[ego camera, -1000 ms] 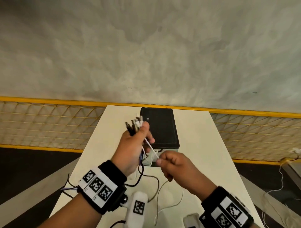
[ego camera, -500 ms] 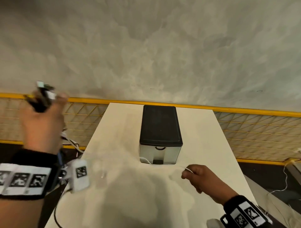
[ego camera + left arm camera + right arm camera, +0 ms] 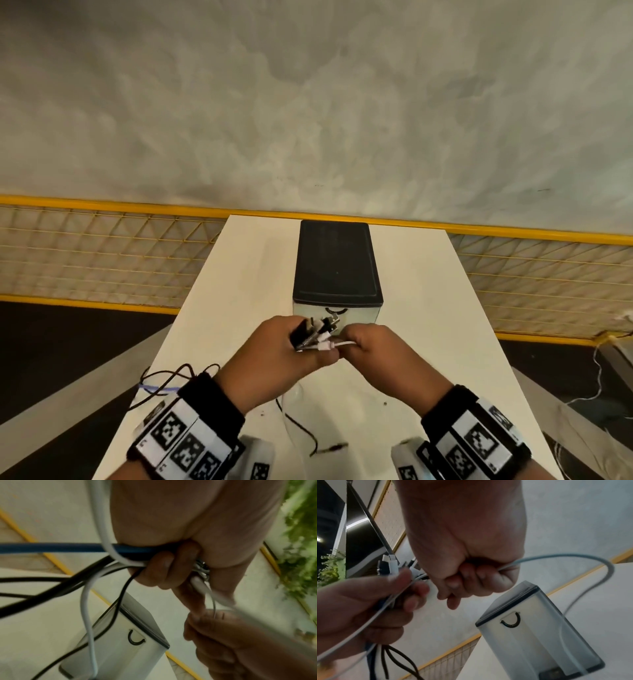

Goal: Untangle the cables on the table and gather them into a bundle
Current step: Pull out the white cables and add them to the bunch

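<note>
My left hand (image 3: 294, 346) grips a bunch of cable ends (image 3: 317, 330), black and white plugs sticking up out of its fist, just in front of the box. In the left wrist view a blue cable (image 3: 51, 547), black cables (image 3: 51, 592) and white cables (image 3: 86, 608) trail from that fist (image 3: 164, 569). My right hand (image 3: 368, 344) touches the left one and grips a white cable (image 3: 573, 557) that arcs out of its fist (image 3: 471, 577) toward the box. Loose black cable (image 3: 301, 428) lies on the white table (image 3: 239, 274) between my wrists.
A grey box with a black lid (image 3: 337, 263) and a small black handle (image 3: 511, 622) stands mid-table just beyond my hands. More cable loops (image 3: 168, 380) hang by the table's left edge. A yellow mesh fence (image 3: 102, 260) runs behind the table.
My left hand swung far out to the left with the cable bunch and has come back to the middle. My right hand rose from the table and now meets it with the white cable.
</note>
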A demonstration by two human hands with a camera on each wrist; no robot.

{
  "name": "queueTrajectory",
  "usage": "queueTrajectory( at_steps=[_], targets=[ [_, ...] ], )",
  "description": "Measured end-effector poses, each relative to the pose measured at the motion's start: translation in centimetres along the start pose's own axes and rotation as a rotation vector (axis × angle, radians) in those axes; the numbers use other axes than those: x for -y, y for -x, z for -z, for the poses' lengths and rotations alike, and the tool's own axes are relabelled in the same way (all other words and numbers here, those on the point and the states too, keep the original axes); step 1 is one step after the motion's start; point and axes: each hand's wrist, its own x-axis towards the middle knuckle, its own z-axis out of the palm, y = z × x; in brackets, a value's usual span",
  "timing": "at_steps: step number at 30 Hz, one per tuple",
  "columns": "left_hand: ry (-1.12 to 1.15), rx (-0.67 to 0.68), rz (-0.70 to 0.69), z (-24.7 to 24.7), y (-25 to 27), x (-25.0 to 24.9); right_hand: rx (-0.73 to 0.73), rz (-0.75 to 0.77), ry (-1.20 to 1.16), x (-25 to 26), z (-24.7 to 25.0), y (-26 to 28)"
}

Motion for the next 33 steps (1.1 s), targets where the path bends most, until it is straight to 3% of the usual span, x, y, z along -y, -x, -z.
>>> queueTrajectory(
  at_steps=[3,5,8,11,14,16,19,21,24,26,29,33],
  targets=[
    [-0.029,0.055,0.047,-0.1,0.0,0.1,0.036,-0.003,-0.048,0.4,-0.1,-0.3],
    [0.081,0.007,0.089,0.8,-0.1,0.4,0.055,-0.034,-0.12,0.1,-0.1,-0.3],
    [0.305,-0.225,0.213,4.6,-0.7,2.1,0.039,-0.114,-0.263,-1.2,0.1,0.1],
    [0.411,-0.541,0.318,10.4,-1.0,5.0,0.018,-0.151,-0.234,-2.7,0.2,0.5],
    [0.299,-0.817,0.393,14.6,0.0,6.5,-0.011,-0.172,-0.237,-3.8,0.0,0.8],
    [0.161,-0.887,0.372,15.1,0.6,6.3,-0.025,-0.168,-0.222,-4.1,-0.2,0.7],
    [-0.018,-0.818,0.296,12.9,0.6,4.6,-0.014,-0.102,-0.119,-3.8,-0.5,0.5],
    [-0.065,-0.727,0.166,10.4,0.5,3.4,0.002,-0.084,-0.092,-3.3,-0.8,0.4],
    [-0.168,-0.402,-0.043,5.3,0.3,1.8,0.028,-0.064,-0.107,-2.3,-1.1,0.2],
    [-0.183,-0.188,-0.017,2.0,0.3,1.6,0.041,-0.035,-0.11,-1.4,-1.1,0.1],
    [-0.106,-0.019,0.036,-0.8,0.2,2.5,0.014,0.001,-0.134,-0.7,-1.2,0.0],
    [-0.049,-0.019,0.088,-0.6,0.1,3.3,0.05,-0.014,-0.14,-0.8,-1.1,0.2]
  ],
)
